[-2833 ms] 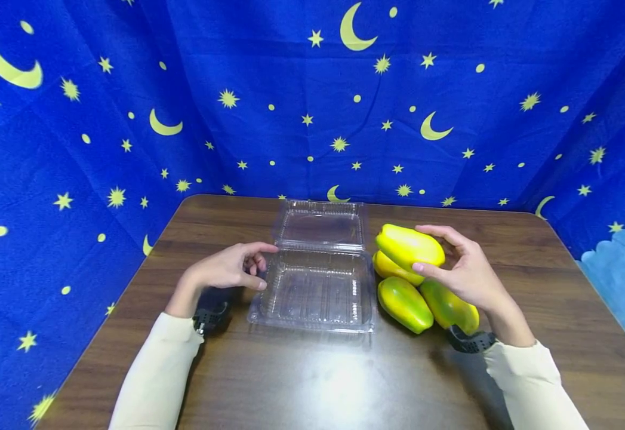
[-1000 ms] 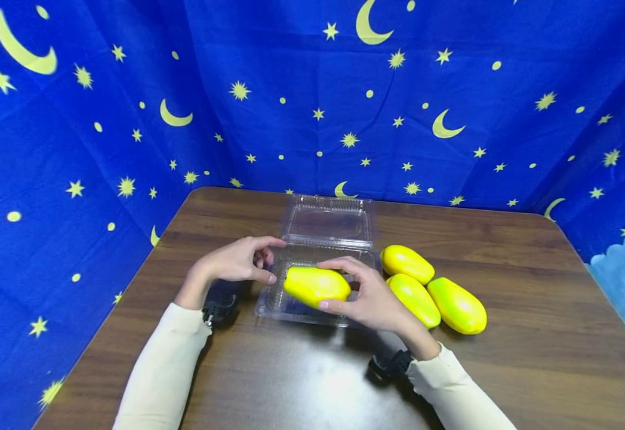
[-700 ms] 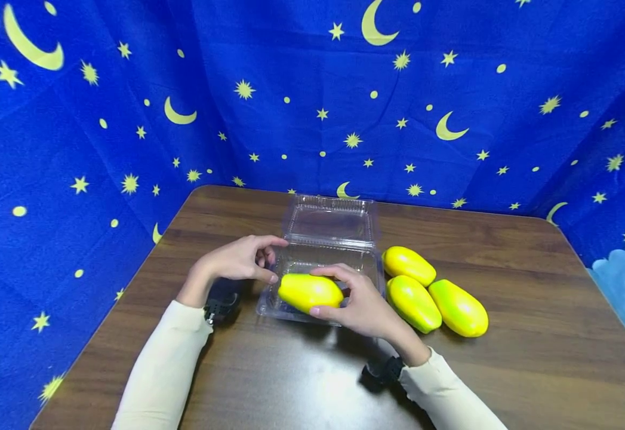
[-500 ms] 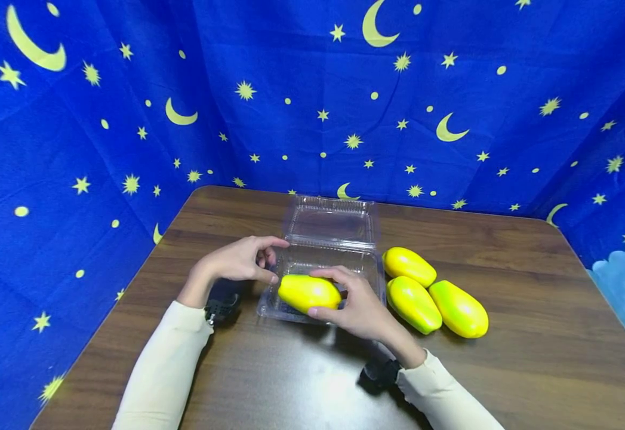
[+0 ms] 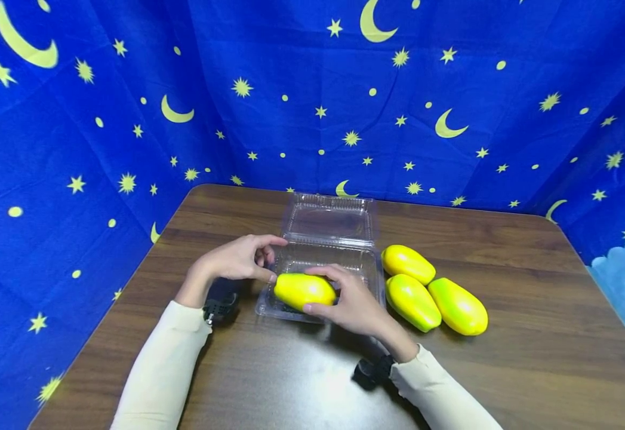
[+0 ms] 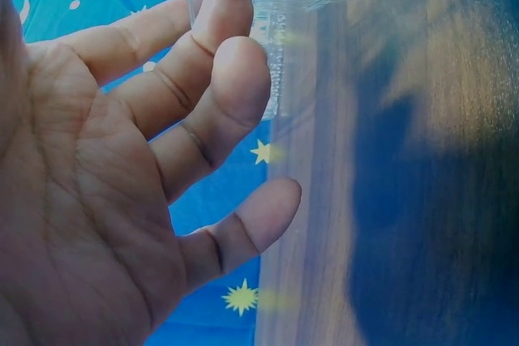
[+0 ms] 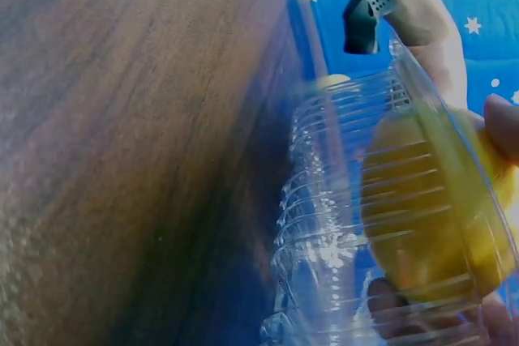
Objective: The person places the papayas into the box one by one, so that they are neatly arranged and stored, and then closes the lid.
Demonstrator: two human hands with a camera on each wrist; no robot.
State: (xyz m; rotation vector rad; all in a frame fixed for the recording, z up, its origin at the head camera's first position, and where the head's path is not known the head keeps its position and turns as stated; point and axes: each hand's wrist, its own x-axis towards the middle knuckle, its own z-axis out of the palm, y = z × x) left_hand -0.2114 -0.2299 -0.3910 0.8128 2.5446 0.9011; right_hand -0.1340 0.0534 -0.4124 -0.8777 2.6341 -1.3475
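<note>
A yellow papaya sits low in the near left part of the clear plastic clamshell container. My right hand grips the papaya's right end, thumb on the near side and fingers on the far side. Seen from the right wrist, the papaya shows through the container's ribbed wall; whether it touches the bottom I cannot tell. My left hand stays at the container's left edge with loosely bent fingers, index fingertip and thumb at the rim. The left wrist view shows the fingers holding nothing.
Three more yellow-green papayas lie grouped on the wooden table, right of the container. The container's lid is folded back toward the blue star-and-moon curtain. The table's left edge runs beyond the left forearm.
My right hand has carried the papaya from the group on the right, leftward and down into the container. Over the last half second it shifts slightly left. The left hand stays at the rim.
</note>
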